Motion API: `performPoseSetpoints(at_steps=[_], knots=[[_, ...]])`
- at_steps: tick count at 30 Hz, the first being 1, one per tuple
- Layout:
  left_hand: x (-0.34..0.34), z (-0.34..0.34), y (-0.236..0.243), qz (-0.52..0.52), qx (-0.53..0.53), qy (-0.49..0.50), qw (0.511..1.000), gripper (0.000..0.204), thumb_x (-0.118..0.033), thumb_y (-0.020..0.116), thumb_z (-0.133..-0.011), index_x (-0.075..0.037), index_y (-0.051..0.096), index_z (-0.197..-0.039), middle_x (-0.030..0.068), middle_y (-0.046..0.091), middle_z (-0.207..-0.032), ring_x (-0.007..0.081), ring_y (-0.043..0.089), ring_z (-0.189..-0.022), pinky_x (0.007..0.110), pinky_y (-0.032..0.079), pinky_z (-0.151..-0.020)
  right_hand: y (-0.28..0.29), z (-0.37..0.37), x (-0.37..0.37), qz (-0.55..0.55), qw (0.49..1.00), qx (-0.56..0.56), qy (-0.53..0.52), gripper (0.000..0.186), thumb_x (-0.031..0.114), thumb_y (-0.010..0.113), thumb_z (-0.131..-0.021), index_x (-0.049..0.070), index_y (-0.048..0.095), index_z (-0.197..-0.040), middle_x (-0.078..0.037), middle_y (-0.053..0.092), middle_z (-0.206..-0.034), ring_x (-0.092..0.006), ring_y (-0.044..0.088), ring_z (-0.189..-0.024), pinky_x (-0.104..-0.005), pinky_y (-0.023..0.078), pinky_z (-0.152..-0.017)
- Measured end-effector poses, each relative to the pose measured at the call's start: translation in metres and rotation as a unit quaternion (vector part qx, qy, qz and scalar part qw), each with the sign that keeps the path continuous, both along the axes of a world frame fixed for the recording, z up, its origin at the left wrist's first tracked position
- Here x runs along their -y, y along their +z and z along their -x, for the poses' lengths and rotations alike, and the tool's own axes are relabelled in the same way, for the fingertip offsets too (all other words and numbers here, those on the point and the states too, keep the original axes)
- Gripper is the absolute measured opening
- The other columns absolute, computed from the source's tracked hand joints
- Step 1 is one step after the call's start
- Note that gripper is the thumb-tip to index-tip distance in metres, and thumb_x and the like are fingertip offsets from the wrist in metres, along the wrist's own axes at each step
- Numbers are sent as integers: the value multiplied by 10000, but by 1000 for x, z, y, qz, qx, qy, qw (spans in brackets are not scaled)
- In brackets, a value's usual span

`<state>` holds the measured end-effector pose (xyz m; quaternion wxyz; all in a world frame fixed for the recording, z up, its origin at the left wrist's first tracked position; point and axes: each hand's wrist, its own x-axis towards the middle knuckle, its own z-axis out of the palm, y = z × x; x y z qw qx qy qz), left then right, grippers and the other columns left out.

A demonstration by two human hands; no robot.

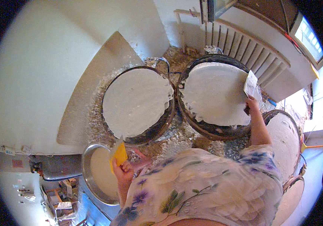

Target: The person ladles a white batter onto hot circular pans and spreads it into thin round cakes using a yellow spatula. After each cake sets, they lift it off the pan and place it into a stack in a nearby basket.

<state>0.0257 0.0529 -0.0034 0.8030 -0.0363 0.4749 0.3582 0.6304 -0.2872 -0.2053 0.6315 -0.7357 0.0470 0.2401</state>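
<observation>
Two large round dark pans stand side by side before me, the left pan (164, 119) and the right pan (206, 132). Each holds a pale, smooth white layer, ragged along the edge, with bare dark surface showing at the near side. My right hand (252, 104) is closed on a scraper (250, 84) with a broad pale blade and dark handle, over the right pan's right edge. Whether the blade touches the layer, I cannot tell. Closer to me on the left, my left hand (124, 170) grips a yellow scraper (119, 153) beside a metal bowl (85, 169) of cream-coloured batter.
More round pans with pale layers, one (284, 135) and a nearer one (291, 196), stand at my right. A white railing (252, 49) runs behind the right pan. Pale crusted spatter covers the surface around the pans. A blue stand (92, 209) is below the bowl.
</observation>
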Motion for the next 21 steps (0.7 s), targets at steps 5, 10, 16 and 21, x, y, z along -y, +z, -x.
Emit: performPoseSetpoints(at_steps=[5,10,16,21], knots=[[0,-19,3,-38,24,-28,999,267,-354,547,-788,-116,442,-731,-38,311,-487,64,300,-373,182,247,-320,10,26,-118,-191,975,-80,75,403,76,578,-758,85,483,-1150,39,444,-606,-56,393,-455,-198,342,-391],[4,-24,13,-63,32,-17,997,278,-355,559,-779,-120,436,-695,-38,305,-472,70,286,-364,187,239,-312,31,44,-192,286,839,258,384,264,134,569,-748,47,593,-996,-104,602,-768,-212,586,-657,-348,481,-577],[9,-17,10,-67,7,20,998,279,-353,561,-779,-100,461,-721,-29,312,-490,74,273,-359,185,232,-310,47,-13,-176,471,790,302,253,237,197,456,-806,52,623,-891,-165,608,-936,-306,585,-895,-404,473,-756],[1,-27,12,-80,26,-30,996,332,-383,550,-788,-99,416,-679,-26,309,-489,79,263,-355,188,238,-312,21,-55,-100,446,871,205,28,266,213,447,-816,33,625,-897,-164,606,-952,-312,575,-925,-415,456,-788]])
